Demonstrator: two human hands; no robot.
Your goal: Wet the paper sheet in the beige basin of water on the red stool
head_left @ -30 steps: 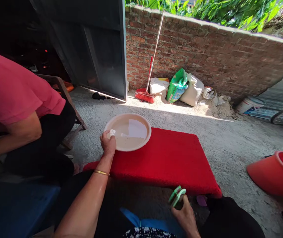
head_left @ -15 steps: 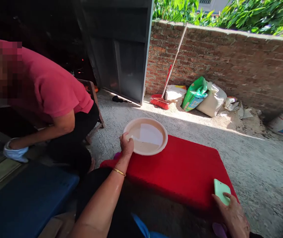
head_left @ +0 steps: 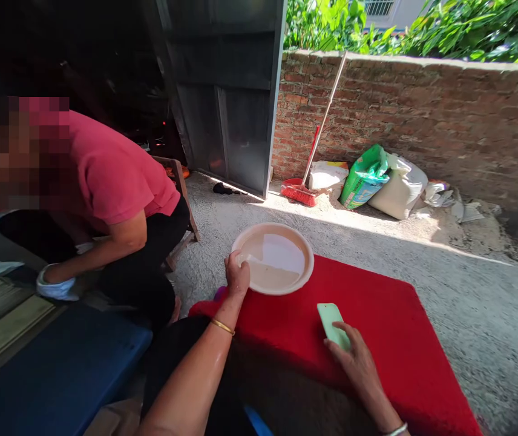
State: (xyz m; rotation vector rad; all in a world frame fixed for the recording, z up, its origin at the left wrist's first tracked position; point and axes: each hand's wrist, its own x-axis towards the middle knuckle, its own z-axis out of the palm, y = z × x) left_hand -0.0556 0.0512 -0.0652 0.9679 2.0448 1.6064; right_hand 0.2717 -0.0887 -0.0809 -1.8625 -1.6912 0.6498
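My left hand is closed on the near left rim of a round, pale basin holding water with a bright reflection. The basin stands at the far left end of a red cloth-covered surface. A mint-green phone, seen from its back, is pinched between the thumb and fingers of my right hand. This hand is above the red cloth, to the right of and nearer than the basin. Whether the phone touches the cloth I cannot tell.
At left, a person in a pink shirt bends over, wearing a white glove. A dark blue panel lies nearer. Beyond are a metal door, a red broom, a green sack and a brick wall.
My right hand has moved left with the phone, from the right edge of the red cloth toward its middle. My left hand stays on the basin's rim. The view has shifted slightly.
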